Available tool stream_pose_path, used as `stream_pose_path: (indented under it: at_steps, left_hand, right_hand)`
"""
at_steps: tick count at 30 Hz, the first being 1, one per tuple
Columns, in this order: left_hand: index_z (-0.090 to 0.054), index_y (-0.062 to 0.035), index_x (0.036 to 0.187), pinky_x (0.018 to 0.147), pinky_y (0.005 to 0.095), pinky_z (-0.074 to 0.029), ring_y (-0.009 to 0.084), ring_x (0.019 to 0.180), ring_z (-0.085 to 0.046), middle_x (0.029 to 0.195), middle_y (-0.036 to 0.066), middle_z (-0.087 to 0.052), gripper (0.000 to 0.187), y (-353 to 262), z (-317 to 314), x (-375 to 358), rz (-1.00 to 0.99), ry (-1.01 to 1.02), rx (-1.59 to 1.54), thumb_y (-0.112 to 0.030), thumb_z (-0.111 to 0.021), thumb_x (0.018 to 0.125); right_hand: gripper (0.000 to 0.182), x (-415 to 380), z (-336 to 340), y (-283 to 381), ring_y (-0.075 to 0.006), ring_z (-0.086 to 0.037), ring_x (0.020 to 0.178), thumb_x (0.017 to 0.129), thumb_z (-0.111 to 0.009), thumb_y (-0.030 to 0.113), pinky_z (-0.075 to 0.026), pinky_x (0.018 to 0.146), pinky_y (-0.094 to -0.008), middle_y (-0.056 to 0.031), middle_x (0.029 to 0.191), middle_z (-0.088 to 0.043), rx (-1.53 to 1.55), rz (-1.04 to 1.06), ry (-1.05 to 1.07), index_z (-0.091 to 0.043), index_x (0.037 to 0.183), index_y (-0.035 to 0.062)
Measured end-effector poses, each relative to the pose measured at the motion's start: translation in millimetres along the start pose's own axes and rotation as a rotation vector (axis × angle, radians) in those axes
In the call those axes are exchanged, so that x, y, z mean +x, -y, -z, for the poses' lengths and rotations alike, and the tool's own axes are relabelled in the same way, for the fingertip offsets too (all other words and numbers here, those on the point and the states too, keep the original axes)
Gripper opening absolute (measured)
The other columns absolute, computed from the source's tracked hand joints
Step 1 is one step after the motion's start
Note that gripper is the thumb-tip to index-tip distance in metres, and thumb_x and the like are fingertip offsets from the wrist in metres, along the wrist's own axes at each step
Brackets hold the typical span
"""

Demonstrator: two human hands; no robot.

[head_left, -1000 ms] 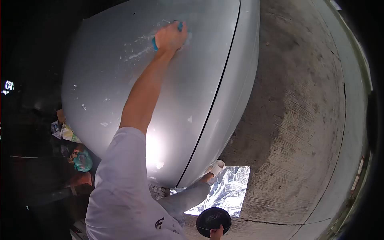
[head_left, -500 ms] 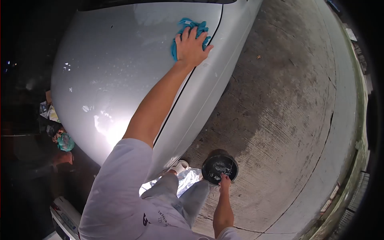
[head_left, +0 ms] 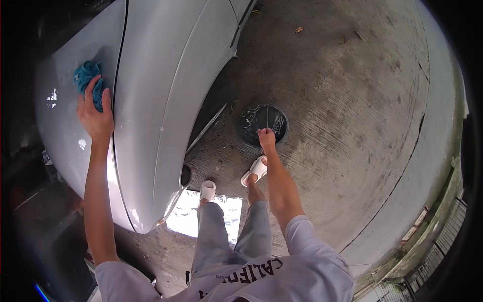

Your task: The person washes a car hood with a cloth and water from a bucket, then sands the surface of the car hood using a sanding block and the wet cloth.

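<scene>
My left hand (head_left: 95, 117) rests on the silver car's hood (head_left: 60, 108), its fingers over a bunched teal cloth (head_left: 86, 74). The cloth lies against the painted surface, just left of the dark gap between hood and fender (head_left: 151, 75). My right hand (head_left: 267, 137) is closed around the thin wire handle of a round black bucket (head_left: 243, 135). Water with ripples and bright glints shows inside. Whether the bucket touches the ground is hard to tell from above.
Rough concrete ground (head_left: 342, 100) lies to the right of the car, with a long crack and a dry leaf (head_left: 299, 29). A shiny silver sheet (head_left: 181, 216) is by my feet, near the fender. A low wall edge (head_left: 437, 201) runs along the far right.
My view has shifted right and I have moved along the car's side. The bucket has moved forward with my right hand. My left hand stays with the cloth on the hood.
</scene>
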State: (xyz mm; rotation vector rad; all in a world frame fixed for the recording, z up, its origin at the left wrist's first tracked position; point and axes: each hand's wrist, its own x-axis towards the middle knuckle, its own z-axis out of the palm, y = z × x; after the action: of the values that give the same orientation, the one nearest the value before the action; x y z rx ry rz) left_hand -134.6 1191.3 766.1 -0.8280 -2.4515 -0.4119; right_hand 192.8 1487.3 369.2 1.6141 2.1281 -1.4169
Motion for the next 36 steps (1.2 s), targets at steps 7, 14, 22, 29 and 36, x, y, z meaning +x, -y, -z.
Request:
stream_pose_path:
  at_steps: [7,14,22,29,36]
  left_hand:
    - [-0.064,-0.0065,0.123,0.094,0.0401,-0.047,0.0328,0.104,-0.062,0.117,0.016,-0.065,0.03,1.2,-0.3,-2.9,-0.005,-0.016,0.007,-0.022,-0.056,0.099]
    - [-0.067,0.001,0.105,0.08,0.038,-0.054,0.0285,0.098,-0.064,0.103,0.017,-0.066,0.029,-158.4,-29.4,-111.8,0.277,0.022,-0.316,-0.014,-0.075,0.081]
    - [-0.069,-0.0136,0.111,0.077,0.044,-0.052,0.0372,0.091,-0.066,0.101,0.018,-0.065,0.036,-287.5,-252.7,-316.6,0.733,1.18,-0.803,-0.035,-0.074,0.082]
    - [-0.065,-0.0168,0.116,0.077,0.0495,-0.053,0.0387,0.091,-0.068,0.099,0.017,-0.065,0.04,-269.7,-292.1,-386.4,0.509,1.607,-0.512,-0.042,-0.066,0.086]
    - [-0.066,-0.0158,0.116,0.079,0.049,-0.052,0.0368,0.092,-0.067,0.102,0.017,-0.065,0.042,-270.8,-300.8,-380.1,0.496,1.592,-0.591,-0.043,-0.066,0.085]
  right_hand:
    - [0.026,70.6,-2.1,8.3,-0.0349,-0.069,0.082,0.087,-0.066,0.027,-0.052,0.075,-0.0422,-0.017,0.082,-0.07,0.092,0.092,-0.011,-0.064,0.088,0.0009]
    - [0.03,86.2,61.9,-19.6,-0.0254,-0.069,0.078,0.089,-0.066,0.021,-0.052,0.077,-0.036,-0.0108,0.08,-0.069,-0.097,0.25,-0.489,-0.064,0.111,0.0024]
    - [0.035,137.0,2.0,-7.4,-0.03,-0.07,0.096,0.086,-0.068,0.02,-0.054,0.084,-0.0427,-0.0162,0.111,-0.07,-0.018,0.122,0.183,-0.064,0.117,0.003]
    - [0.064,188.1,-112.7,-48.8,-0.0406,-0.062,0.113,0.08,-0.072,0.045,-0.05,0.098,-0.0452,-0.0215,0.122,-0.065,-0.658,-0.125,0.352,-0.06,0.129,0.0064]
    - [0.056,190.4,-99.7,-75.7,-0.0199,-0.064,0.1,0.086,-0.071,0.016,-0.056,0.081,-0.0334,-0.0074,0.118,-0.062,0.444,-0.291,0.564,-0.049,0.137,0.0072]
